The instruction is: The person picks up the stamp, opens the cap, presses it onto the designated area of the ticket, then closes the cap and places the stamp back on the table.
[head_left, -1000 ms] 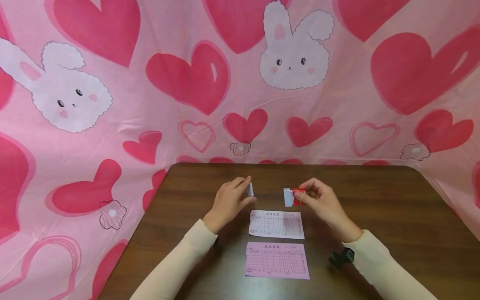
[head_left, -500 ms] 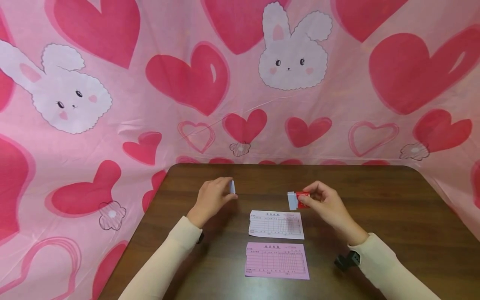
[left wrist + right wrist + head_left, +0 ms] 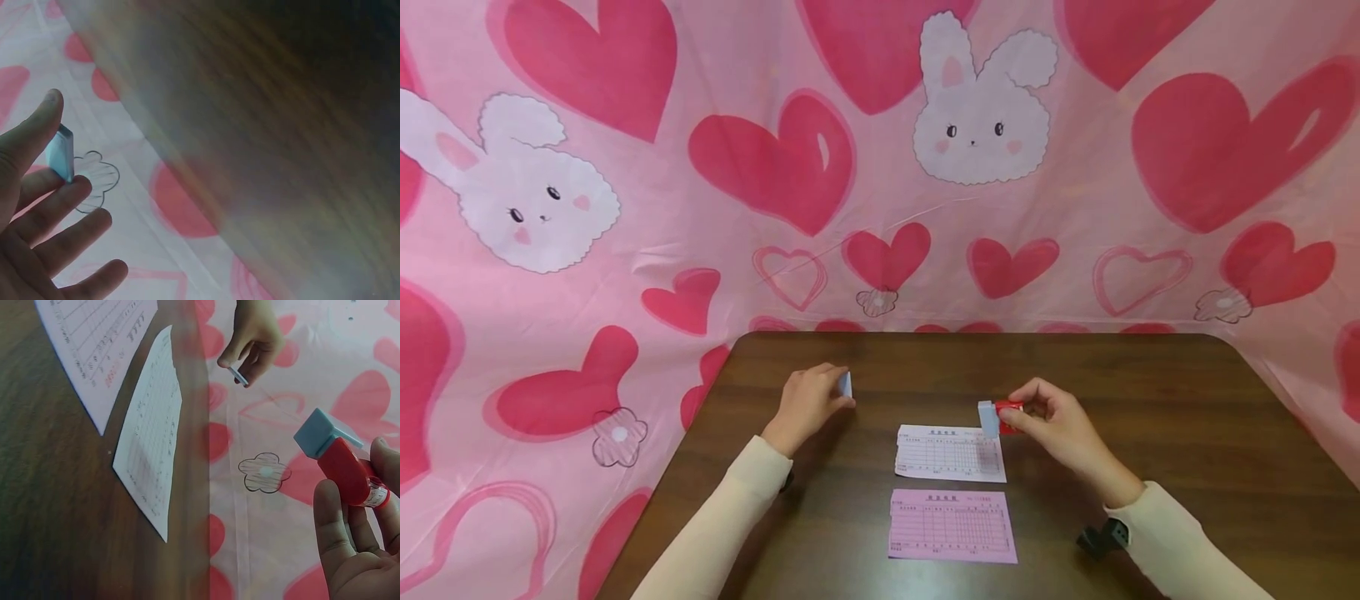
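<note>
My left hand (image 3: pixel 808 404) pinches a small, flat, pale cap (image 3: pixel 846 385) between thumb and fingers, toward the left of the table. In the left wrist view the cap (image 3: pixel 60 155) looks light blue, and the other fingers spread away from it. On the other side, my right hand (image 3: pixel 1063 429) grips the red body of a stamp (image 3: pixel 344 469), whose pale block end points left. In the head view that block overlaps the upper right corner of a white printed form (image 3: pixel 936 454). A pink printed form (image 3: pixel 951 527) lies just nearer to me.
Both forms lie flat on the dark wooden table (image 3: pixel 1150 400). A pink cloth (image 3: pixel 880 192) with hearts and rabbits hangs behind the table's far edge. A black wrist camera (image 3: pixel 1103 537) sits at my right sleeve.
My left hand has moved left with the cap, away from the stamp. My right hand has brought the stamp nearer to me and slightly right, over the white form's corner.
</note>
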### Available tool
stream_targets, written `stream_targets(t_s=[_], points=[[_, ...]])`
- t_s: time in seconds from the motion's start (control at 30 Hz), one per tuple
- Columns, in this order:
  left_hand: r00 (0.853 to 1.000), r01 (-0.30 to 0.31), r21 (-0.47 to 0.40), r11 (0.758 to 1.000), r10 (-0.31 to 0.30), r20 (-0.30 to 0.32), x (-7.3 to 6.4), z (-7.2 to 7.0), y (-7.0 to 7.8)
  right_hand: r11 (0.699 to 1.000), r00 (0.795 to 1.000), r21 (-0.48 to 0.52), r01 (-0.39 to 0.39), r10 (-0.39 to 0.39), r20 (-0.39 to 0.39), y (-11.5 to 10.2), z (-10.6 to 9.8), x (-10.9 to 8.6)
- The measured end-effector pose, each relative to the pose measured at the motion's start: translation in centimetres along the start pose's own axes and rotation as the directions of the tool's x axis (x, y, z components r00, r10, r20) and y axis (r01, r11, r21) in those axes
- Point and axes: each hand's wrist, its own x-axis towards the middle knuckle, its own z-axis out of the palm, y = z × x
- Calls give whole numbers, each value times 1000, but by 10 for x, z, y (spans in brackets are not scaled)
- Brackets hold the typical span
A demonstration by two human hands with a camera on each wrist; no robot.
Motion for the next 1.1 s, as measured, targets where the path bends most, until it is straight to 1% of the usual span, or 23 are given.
stream_targets(t_s=[0.2, 0.27, 0.33, 0.53, 0.7, 0.8, 0.93, 1.1], points=[[998, 8, 22, 1000, -9, 58, -1, 2, -5, 1000, 1000, 14, -24, 24, 6, 4, -1, -6], [996, 19, 30, 999, -22, 89, -1, 2, -6, 1000, 1000, 16, -21, 20, 24, 5, -1, -8], [990, 39, 27, 999, -42, 133, -1, 2, -7, 1000, 999, 14, -14, 13, 45, 6, -1, -10], [965, 81, 25, 996, -85, 247, 0, 4, -12, 1000, 997, -11, 0, 1, 79, 6, -1, -15], [945, 105, 26, 994, -108, 309, -1, 8, -16, 999, 995, -36, -12, 15, 100, 4, 0, -19], [936, 114, 23, 993, -115, 332, -1, 10, -17, 999, 994, -43, -7, 11, 110, 3, 0, -21], [923, 127, 14, 992, -124, 366, 1, 11, -17, 999, 991, -31, 25, -21, 134, 1, 1, -25], [894, 168, -2, 986, -151, 422, 4, 8, -16, 997, 983, -14, 80, -77, 165, -4, 2, -31]])
